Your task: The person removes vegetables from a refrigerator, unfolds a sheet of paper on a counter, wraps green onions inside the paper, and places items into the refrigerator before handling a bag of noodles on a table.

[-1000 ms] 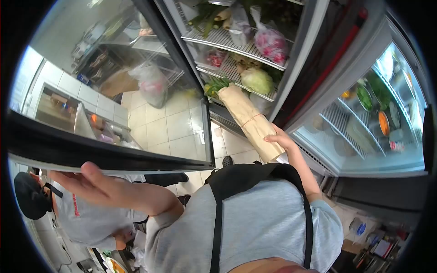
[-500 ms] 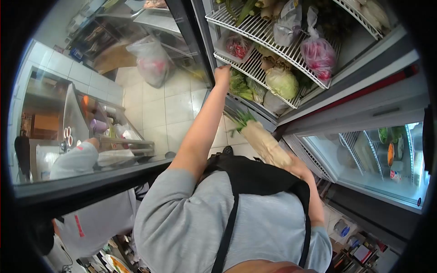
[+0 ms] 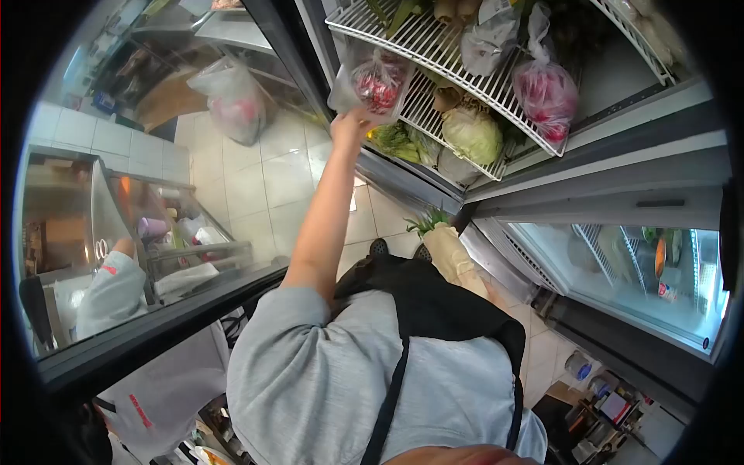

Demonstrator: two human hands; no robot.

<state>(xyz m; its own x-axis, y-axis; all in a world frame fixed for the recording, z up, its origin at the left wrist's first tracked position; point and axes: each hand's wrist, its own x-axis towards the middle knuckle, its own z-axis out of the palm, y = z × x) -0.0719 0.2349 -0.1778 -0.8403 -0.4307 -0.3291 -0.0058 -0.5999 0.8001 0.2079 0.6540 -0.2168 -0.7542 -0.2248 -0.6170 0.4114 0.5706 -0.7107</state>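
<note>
My left hand [image 3: 351, 126] grips the near edge of a clear plastic container [image 3: 372, 81] with a bag of red pieces in it, at the left end of a fridge shelf. My right hand [image 3: 496, 296] is mostly hidden behind the lower end of a brown paper bundle [image 3: 453, 257], which it holds low at my right side. Green leaves [image 3: 427, 222] stick out of the bundle's top. Right of the container, a cabbage [image 3: 472, 134] lies on the wire shelf, with leafy greens [image 3: 399, 142] below.
The open glass door [image 3: 256, 186] stands at the left, with a co-worker's grey shirt [image 3: 167, 387] beyond its edge. A pink-filled bag [image 3: 545, 99] sits on the upper shelf. At the right is a second lit fridge [image 3: 620, 260].
My left hand has drawn the container toward the shelf's front left. The paper bundle has dropped lower beside my body. Earlier, my left hand was at the glass door.
</note>
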